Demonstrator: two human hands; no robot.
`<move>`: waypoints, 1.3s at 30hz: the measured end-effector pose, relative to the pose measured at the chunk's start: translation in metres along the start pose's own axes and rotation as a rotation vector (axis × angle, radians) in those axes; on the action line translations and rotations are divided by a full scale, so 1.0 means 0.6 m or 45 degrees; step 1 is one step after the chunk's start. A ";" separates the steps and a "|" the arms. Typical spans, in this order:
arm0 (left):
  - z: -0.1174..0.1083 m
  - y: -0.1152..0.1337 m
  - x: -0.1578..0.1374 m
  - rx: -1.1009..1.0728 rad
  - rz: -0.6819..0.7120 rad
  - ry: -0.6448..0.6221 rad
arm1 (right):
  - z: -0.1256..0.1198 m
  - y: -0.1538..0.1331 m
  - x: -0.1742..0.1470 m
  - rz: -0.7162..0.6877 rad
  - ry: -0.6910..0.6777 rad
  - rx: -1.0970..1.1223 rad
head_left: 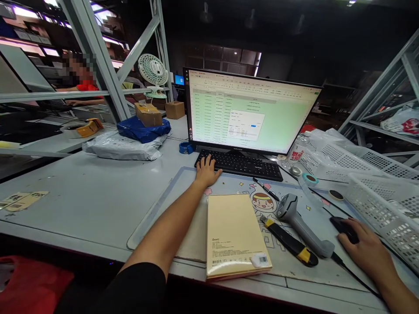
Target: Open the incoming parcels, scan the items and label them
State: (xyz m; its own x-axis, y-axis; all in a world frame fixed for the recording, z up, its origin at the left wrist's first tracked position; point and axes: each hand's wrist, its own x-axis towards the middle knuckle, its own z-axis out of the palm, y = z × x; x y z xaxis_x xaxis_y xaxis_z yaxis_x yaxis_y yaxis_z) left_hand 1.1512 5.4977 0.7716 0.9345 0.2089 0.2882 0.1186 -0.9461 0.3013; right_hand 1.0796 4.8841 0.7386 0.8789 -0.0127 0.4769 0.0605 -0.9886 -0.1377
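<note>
My left hand [207,172] lies with fingers spread on the left end of the black keyboard [248,165]. Over at the right, my right hand [368,244] is curved over a dark computer mouse [345,230]. Between my arms a pale yellow box [234,231] with a barcode sticker lies flat on the desk mat. Right of the box are a yellow and black utility knife [288,242], a grey barcode scanner [304,226] and a black pen [266,189]. Behind the keyboard a monitor [209,117] shows a spreadsheet with a small dialog window.
White plastic baskets [376,205] line the right side, with tape rolls [336,195] nearby. At the left, a small carton [148,114] sits on a blue parcel [140,130] above a grey mailer bag [121,147]. A fan [152,69] stands behind; another person in red works beyond the metal frame.
</note>
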 end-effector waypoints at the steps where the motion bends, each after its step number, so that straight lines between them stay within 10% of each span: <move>1: -0.001 0.001 0.000 0.003 0.002 0.001 | 0.002 0.001 0.001 -0.005 0.006 -0.003; 39: 0.002 -0.002 -0.001 -0.039 0.025 0.033 | 0.014 0.012 -0.001 -0.092 0.066 0.052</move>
State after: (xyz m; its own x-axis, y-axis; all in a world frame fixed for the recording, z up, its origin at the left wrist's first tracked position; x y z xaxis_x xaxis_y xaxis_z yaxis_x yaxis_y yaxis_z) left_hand 1.1510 5.4986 0.7697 0.9273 0.1973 0.3180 0.0896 -0.9421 0.3232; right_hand 1.0834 4.8782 0.7297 0.8460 0.0495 0.5308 0.1426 -0.9804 -0.1359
